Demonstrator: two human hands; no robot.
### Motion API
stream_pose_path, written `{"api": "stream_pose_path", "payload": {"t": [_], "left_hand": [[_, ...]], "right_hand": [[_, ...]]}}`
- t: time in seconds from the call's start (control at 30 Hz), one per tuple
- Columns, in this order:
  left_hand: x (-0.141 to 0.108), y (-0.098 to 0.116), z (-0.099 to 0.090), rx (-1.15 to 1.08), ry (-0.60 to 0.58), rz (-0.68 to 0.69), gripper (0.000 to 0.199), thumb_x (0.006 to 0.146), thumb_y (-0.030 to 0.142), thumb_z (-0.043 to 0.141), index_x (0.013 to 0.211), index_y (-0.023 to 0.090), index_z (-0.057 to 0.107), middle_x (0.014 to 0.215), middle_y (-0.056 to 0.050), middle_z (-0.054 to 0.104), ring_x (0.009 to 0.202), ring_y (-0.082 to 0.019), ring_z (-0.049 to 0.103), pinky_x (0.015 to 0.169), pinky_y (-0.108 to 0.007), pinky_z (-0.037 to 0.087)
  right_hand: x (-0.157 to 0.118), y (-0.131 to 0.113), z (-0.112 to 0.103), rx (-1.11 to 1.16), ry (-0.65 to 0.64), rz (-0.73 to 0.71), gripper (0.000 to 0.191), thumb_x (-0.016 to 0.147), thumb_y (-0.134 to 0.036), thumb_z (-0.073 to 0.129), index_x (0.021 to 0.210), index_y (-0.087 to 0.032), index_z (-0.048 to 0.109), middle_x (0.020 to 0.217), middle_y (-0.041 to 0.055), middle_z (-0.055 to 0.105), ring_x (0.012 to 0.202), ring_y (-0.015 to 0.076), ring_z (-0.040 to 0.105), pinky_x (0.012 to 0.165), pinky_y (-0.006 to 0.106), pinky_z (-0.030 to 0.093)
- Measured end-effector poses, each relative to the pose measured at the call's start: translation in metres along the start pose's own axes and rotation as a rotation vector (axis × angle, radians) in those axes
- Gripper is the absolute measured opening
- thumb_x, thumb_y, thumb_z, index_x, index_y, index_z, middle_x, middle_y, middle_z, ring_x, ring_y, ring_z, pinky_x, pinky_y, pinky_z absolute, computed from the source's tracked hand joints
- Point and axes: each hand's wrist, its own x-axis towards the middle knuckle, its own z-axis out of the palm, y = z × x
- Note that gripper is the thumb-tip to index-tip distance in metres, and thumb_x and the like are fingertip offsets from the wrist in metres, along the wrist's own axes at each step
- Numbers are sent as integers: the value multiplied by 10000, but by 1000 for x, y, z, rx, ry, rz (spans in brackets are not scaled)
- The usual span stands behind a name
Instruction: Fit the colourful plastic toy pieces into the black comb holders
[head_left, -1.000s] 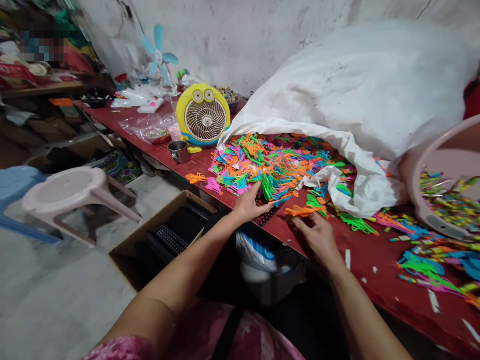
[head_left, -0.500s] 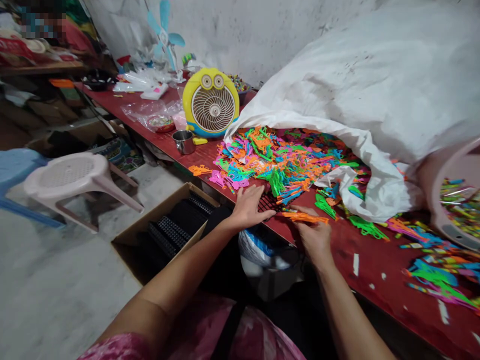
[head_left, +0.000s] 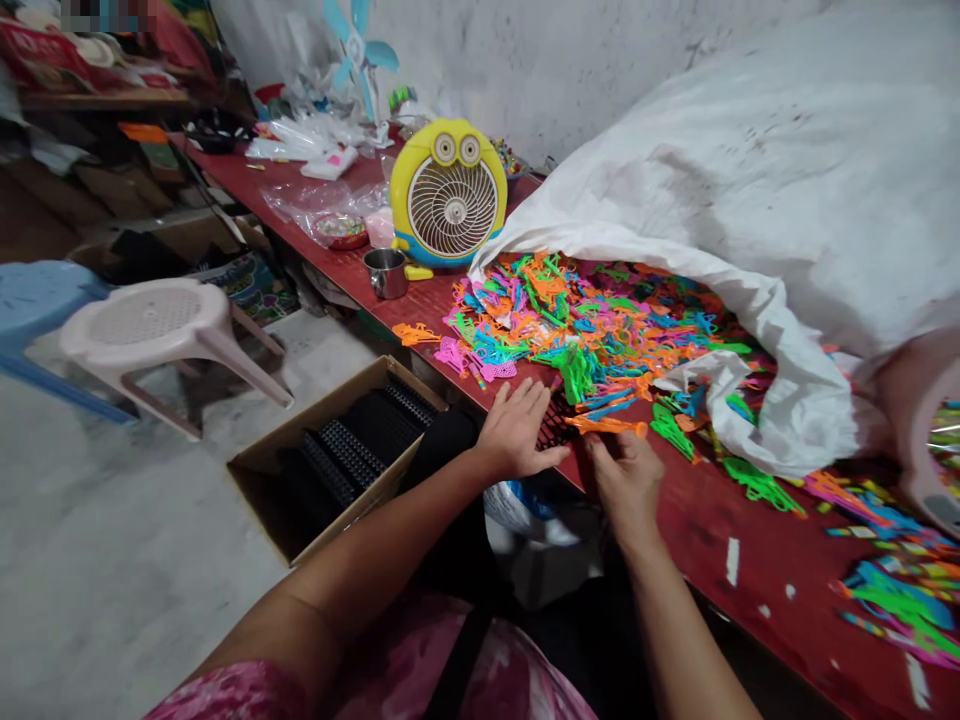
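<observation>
Your left hand (head_left: 517, 430) lay palm down at the near edge of the desk (head_left: 690, 510), fingers extended close together, thumb spread wide, gripping nothing visible; its fingers reached beside the black mesh (head_left: 553, 420). Your right hand (head_left: 626, 480) was narrow, thumb and fingers closed on an orange plastic piece (head_left: 607, 426); the exact fingertip contact was partly hidden. The piece lay roughly sideways near the desk edge, one end by the mesh, just in front of the multicoloured pile (head_left: 600, 320). A small gap separated your two thumbs. Beyond, the pile spilled from the mouth of the white sack (head_left: 750, 180) and bounded your reach on the far side. To the right of your right hand, a strip of red surface ran along the edge, with a green piece (head_left: 761, 485) near the sack's lip and paper scraps farther along. Below the desk edge on your left stood a cardboard box (head_left: 367, 500) of black parts, your left forearm passing near its right corner.
</observation>
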Motion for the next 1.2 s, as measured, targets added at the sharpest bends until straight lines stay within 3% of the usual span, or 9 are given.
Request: {"api": "stream_pose_path", "payload": {"t": [0.23, 0.4, 0.53, 0.83, 1.07, 1.2], "left_hand": [[-5, 2, 6, -30, 67, 10, 852, 795, 548, 634, 1472, 93, 389, 1516, -200, 422, 1471, -325, 302, 1235, -542, 142], [-7, 8, 6, -25, 64, -11, 867, 806, 542, 629, 1464, 37, 377, 1527, -228, 391, 1473, -338, 290, 1232, -550, 153], [-13, 14, 7, -39, 76, -17, 889, 831, 610, 590, 1485, 60, 347, 1540, -224, 371, 1480, -343, 272, 1229, -567, 133], [-46, 48, 12, -106, 17, 65, 976, 836, 706, 536, 1502, 34, 298, 1575, -250, 277, 1509, -350, 173, 1244, -527, 106], [-59, 63, 12, -127, -51, 134, 805, 882, 574, 572, 1478, 81, 349, 1560, -222, 334, 1494, -335, 235, 1237, -535, 132], [-57, 65, 12, -117, -61, 139, 743, 892, 546, 574, 1461, 110, 379, 1547, -216, 362, 1479, -343, 271, 1226, -556, 147]], "right_hand": [[-4, -13, 2, -95, 43, -51, 216, 891, -387, 560, 803, -216, 658, 735, 42, 639, 670, 191, 557, 648, 308, 413], [-8, -14, 8, 1, 98, 34, 215, 865, -367, 591, 910, -187, 699, 835, 75, 699, 748, 218, 622, 726, 334, 461], [-11, -9, 7, 40, 131, 116, 235, 825, -382, 627, 901, -178, 714, 854, 89, 722, 770, 235, 643, 745, 356, 480], [-16, 0, -31, 44, 194, 279, 221, 706, -350, 690, 812, -157, 710, 768, 74, 711, 711, 226, 636, 694, 347, 511], [-29, 25, -60, -37, 164, 366, 286, 692, -385, 724, 836, -138, 731, 769, 88, 711, 757, 274, 655, 693, 381, 525], [-30, 24, -64, -79, 97, 299, 337, 712, -395, 722, 929, -137, 730, 895, 114, 731, 824, 277, 671, 745, 380, 532]]}}
